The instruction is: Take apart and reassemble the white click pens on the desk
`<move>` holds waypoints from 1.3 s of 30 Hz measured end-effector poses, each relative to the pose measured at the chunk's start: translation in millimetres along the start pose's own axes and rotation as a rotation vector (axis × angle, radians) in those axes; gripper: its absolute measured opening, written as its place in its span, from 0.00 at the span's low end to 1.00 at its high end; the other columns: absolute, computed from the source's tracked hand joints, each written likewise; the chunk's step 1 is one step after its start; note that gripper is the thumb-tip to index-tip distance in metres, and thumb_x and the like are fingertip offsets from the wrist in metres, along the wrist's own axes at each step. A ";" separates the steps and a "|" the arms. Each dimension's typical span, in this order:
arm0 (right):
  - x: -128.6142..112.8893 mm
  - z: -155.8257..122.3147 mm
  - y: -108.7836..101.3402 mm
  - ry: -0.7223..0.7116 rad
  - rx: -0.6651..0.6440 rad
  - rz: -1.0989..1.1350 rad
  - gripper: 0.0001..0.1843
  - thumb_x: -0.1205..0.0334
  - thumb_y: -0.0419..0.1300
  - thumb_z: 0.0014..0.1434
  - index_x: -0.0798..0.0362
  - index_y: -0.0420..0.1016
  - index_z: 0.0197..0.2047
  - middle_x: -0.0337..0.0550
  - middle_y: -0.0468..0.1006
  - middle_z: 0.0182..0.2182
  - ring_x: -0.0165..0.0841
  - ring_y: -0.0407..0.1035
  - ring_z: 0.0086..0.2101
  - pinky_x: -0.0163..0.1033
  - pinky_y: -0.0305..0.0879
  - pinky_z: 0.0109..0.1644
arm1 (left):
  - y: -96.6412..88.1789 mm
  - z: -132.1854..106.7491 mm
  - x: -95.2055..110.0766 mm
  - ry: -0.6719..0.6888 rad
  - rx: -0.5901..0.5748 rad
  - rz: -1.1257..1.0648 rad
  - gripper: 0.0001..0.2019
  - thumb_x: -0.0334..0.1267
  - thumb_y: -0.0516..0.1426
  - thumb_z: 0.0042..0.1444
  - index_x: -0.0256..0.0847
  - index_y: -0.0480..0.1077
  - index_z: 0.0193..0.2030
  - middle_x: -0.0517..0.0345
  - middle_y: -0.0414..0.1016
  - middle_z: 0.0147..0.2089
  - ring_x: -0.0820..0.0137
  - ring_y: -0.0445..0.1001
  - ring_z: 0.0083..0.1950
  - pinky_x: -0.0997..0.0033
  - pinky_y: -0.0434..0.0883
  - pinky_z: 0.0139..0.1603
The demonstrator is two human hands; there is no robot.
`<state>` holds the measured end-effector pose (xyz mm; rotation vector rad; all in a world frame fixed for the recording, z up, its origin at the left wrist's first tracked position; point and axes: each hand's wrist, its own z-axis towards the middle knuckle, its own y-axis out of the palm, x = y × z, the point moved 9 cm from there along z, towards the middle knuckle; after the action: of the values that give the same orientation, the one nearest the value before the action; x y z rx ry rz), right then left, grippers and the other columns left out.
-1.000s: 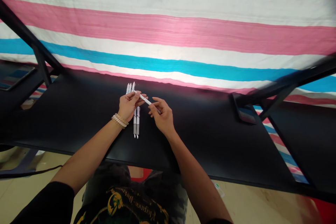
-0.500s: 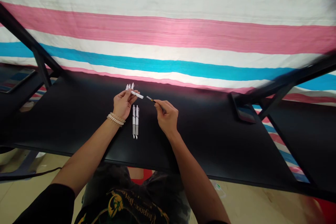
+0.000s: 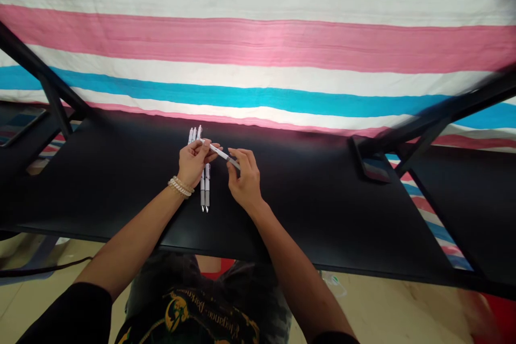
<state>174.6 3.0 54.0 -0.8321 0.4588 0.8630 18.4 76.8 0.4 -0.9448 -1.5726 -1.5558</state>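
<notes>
My left hand (image 3: pixel 192 163) grips the upper end of a white pen (image 3: pixel 221 153), which slants down to the right across the black tabletop (image 3: pixel 100 193). My right hand (image 3: pixel 244 179) pinches the pen's lower end between thumb and fingers, and the tip is hidden there. Just above my left hand lie several white pens (image 3: pixel 193 135), their lower parts hidden behind it. Two white pens with grey grips (image 3: pixel 205 191) lie side by side below my left fingers, close to my wrist. A beaded bracelet (image 3: pixel 180 187) circles my left wrist.
A pink, white and blue striped tarpaulin (image 3: pixel 258 48) hangs behind the table. Black metal bars (image 3: pixel 439 118) cross both sides. Glossy dark panels (image 3: pixel 374 168) reflect the stripes. A black cable (image 3: pixel 40 269) runs over the floor at lower left.
My hands have come back together. Half a second ago my right hand held a thin dark-tipped piece apart from the white pen in my left hand; now it pinches the pen's lower end.
</notes>
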 end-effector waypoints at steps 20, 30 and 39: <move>22.6 1.2 6.6 0.194 -0.128 0.153 0.17 0.57 0.56 0.67 0.49 0.64 0.57 0.42 0.79 0.36 0.33 0.74 0.32 0.38 0.72 0.36 | -9.1 4.2 4.3 0.036 0.075 0.007 0.19 0.50 0.69 0.51 0.34 0.75 0.37 0.45 0.82 0.39 0.62 0.83 0.42 0.64 0.79 0.44; 21.3 -1.1 9.3 0.223 -0.156 0.184 0.16 0.56 0.57 0.67 0.49 0.64 0.56 0.41 0.79 0.35 0.30 0.71 0.25 0.36 0.68 0.30 | -9.8 3.8 4.8 0.010 0.075 -0.004 0.20 0.50 0.69 0.50 0.34 0.74 0.36 0.46 0.81 0.37 0.62 0.83 0.41 0.62 0.79 0.44; 19.9 -0.4 15.6 0.248 -0.172 0.276 0.23 0.51 0.60 0.65 0.50 0.60 0.58 0.43 0.77 0.39 0.32 0.72 0.34 0.35 0.67 0.32 | -9.9 4.6 13.9 -0.245 0.014 -0.415 0.16 0.52 0.56 0.63 0.41 0.66 0.34 0.69 0.56 0.19 0.80 0.56 0.15 0.79 0.60 0.17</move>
<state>173.5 18.0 33.7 -1.0559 0.7369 1.0697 3.1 81.6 7.9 -0.8643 -2.0510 -1.7522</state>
